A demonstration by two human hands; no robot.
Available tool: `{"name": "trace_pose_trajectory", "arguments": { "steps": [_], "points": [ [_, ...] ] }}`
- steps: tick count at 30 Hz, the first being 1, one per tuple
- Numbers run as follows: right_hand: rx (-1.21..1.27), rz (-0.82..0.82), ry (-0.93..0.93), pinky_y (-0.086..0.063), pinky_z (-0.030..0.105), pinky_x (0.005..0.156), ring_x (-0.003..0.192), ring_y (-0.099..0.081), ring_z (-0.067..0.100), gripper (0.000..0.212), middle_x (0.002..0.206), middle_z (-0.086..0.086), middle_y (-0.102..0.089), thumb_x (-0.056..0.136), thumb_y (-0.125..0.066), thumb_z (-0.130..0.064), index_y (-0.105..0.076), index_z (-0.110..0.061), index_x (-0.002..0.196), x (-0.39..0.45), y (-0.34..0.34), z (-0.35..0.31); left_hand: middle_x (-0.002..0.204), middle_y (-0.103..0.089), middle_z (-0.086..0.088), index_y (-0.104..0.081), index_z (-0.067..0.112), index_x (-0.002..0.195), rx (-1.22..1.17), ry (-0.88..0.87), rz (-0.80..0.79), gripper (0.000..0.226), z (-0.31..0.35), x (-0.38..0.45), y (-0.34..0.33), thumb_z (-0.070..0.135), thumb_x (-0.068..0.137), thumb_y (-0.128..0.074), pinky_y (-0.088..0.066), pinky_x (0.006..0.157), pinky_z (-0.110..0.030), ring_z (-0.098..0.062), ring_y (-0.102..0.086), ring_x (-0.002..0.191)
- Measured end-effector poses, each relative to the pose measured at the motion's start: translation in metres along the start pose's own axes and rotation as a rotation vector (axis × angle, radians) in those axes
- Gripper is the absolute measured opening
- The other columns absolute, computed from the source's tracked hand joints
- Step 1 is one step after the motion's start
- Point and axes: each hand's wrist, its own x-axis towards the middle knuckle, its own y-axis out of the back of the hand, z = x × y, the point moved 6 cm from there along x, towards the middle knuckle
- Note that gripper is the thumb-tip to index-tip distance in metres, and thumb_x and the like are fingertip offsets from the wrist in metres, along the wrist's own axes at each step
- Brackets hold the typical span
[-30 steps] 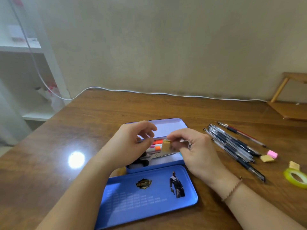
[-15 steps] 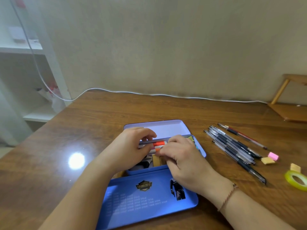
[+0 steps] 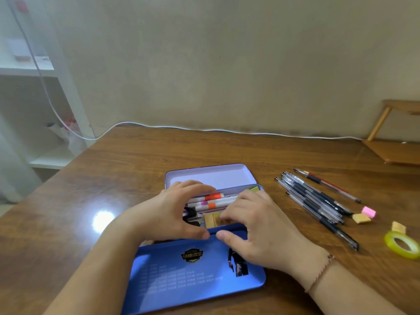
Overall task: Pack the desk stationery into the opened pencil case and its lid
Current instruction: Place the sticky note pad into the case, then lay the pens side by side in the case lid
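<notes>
A home study corner, most likely a bedroom or small room with a writing desk. The wooden desk (image 3: 141,169) is pushed against a plain, slightly marked beige wall (image 3: 227,64). A white cable (image 3: 227,130) trails along the desk's far edge and climbs up to the left. Left of the desk stands a white open shelving unit (image 3: 29,71) holding a few small household items, too blurred to identify. At the desk's far right corner sits a small wooden stand (image 3: 395,142).
</notes>
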Motion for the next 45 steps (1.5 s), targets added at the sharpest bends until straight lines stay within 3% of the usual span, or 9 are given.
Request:
{"name": "trace_pose_trajectory", "arguments": {
  "steps": [4,11,17,20,25,29,31,37,45],
  "points": [
    [-0.032,0.028,0.027,-0.043,0.032,0.084,0.090,-0.050,0.008,0.029,0.088,-0.018,-0.066,0.082,-0.054,-0.054,-0.069,-0.032,0.093,-0.001,0.002,-0.003,0.135,-0.033,0.040,-0.033,0.058,0.135,-0.009,0.008,0.014,0.084,0.001,0.001,0.000,0.063,0.062,-0.074,-0.036,0.112,-0.035,0.004,-0.031,0.133],
    [0.066,0.461,-0.280,-0.050,0.030,0.068,0.075,-0.056,0.007,0.011,0.079,-0.013,-0.067,0.086,-0.065,-0.034,-0.071,-0.027,0.091,-0.020,0.068,0.051,0.142,-0.037,0.034,-0.030,0.061,0.135,0.057,0.026,0.048,0.085,-0.009,0.001,0.002,0.072,0.059,-0.066,-0.032,0.114,-0.037,0.002,-0.031,0.135],
    [0.205,0.725,-0.496,-0.045,0.006,0.064,0.078,-0.061,-0.001,0.006,0.082,-0.016,-0.066,0.088,-0.065,-0.022,-0.070,-0.025,0.090,-0.050,0.124,0.098,0.144,-0.040,0.028,-0.028,0.065,0.130,0.040,0.082,0.103,0.075,-0.021,0.004,0.005,0.061,0.070,-0.073,-0.037,0.111,-0.031,-0.001,-0.040,0.133],
    [0.170,0.603,-0.646,-0.043,0.016,0.059,0.078,-0.061,0.003,0.005,0.080,-0.011,-0.067,0.088,-0.066,-0.025,-0.070,-0.024,0.086,-0.057,0.128,0.125,0.144,-0.041,0.025,-0.028,0.060,0.133,0.124,0.125,0.144,0.074,-0.021,0.006,0.007,0.064,0.072,-0.070,-0.032,0.110,-0.029,-0.010,-0.037,0.131],
    [-0.143,-0.126,-0.783,-0.050,0.027,0.056,0.066,-0.060,0.005,0.023,0.070,-0.013,-0.065,0.083,-0.065,-0.051,-0.065,-0.031,0.071,-0.073,0.104,0.131,0.135,-0.045,0.022,-0.050,0.040,0.134,0.117,0.096,0.255,0.095,-0.010,-0.007,0.024,0.095,0.056,-0.043,-0.030,0.110,-0.029,-0.005,-0.038,0.130],
    [-0.395,-0.406,-0.735,-0.050,0.023,0.059,0.069,-0.059,0.005,0.034,0.077,-0.013,-0.062,0.083,-0.054,-0.065,-0.066,-0.033,0.085,-0.098,0.090,0.113,0.102,-0.062,0.023,-0.069,0.040,0.100,0.342,0.005,0.348,0.033,0.026,-0.030,0.053,0.061,0.075,-0.065,-0.045,0.086,-0.025,-0.004,-0.053,0.097],
    [-0.420,-0.414,-0.723,-0.046,0.024,0.061,0.071,-0.053,0.009,0.037,0.082,-0.013,-0.058,0.083,-0.053,-0.066,-0.066,-0.034,0.096,-0.103,0.089,0.106,0.089,-0.061,0.025,-0.067,0.044,0.092,0.388,0.032,0.245,0.012,0.035,-0.041,0.052,0.046,0.080,-0.072,-0.044,0.070,-0.016,0.001,-0.055,0.081],
    [-0.319,-0.283,-0.698,-0.033,0.017,0.050,0.076,-0.048,0.006,0.029,0.098,-0.016,-0.064,0.088,-0.055,-0.055,-0.064,-0.037,0.109,-0.107,0.086,0.102,0.098,-0.052,0.033,-0.055,0.055,0.106,0.522,0.165,-0.024,0.018,0.021,-0.056,0.004,0.049,0.089,-0.057,-0.033,0.063,-0.003,0.009,-0.049,0.073],
    [0.167,0.246,-0.519,-0.037,0.014,0.061,0.080,-0.057,0.000,0.011,0.088,-0.022,-0.064,0.085,-0.069,-0.035,-0.072,-0.036,0.095,-0.122,0.111,0.125,0.086,-0.060,0.024,-0.068,0.039,0.090,0.406,0.103,-0.028,0.011,0.060,-0.028,-0.026,0.030,0.085,-0.064,-0.036,0.070,-0.006,0.013,-0.051,0.078]
  ]
}}
